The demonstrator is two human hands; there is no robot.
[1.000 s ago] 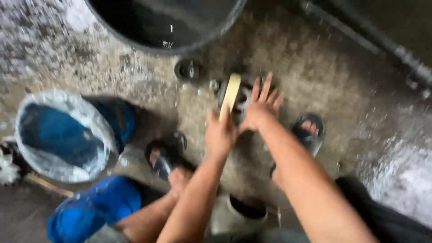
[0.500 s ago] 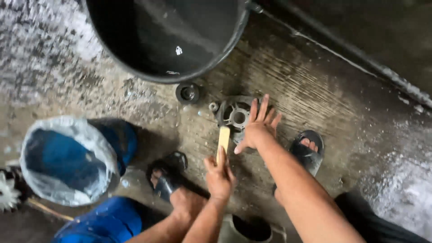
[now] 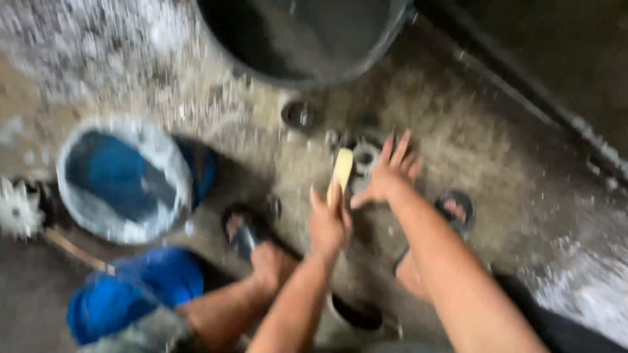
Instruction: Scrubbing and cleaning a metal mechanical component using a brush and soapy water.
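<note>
Since half a second ago the left hand (image 3: 329, 225) has barely moved, still gripping the pale flat wooden stick (image 3: 342, 171); the right hand (image 3: 387, 175), fingers spread, presses the grey round metal casting (image 3: 364, 157) just beyond it. Wet concrete floor (image 3: 458, 131) could let the casting slip, I judge; no labels visible

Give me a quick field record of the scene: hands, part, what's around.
left hand: grips a pale stick, tip at the metal part
right hand: flat, fingers spread, on the metal part
black tub: above the part
ring: on the floor beside the part
blue bucket: left, on its side
feet: in sandals
image: blurred
</note>
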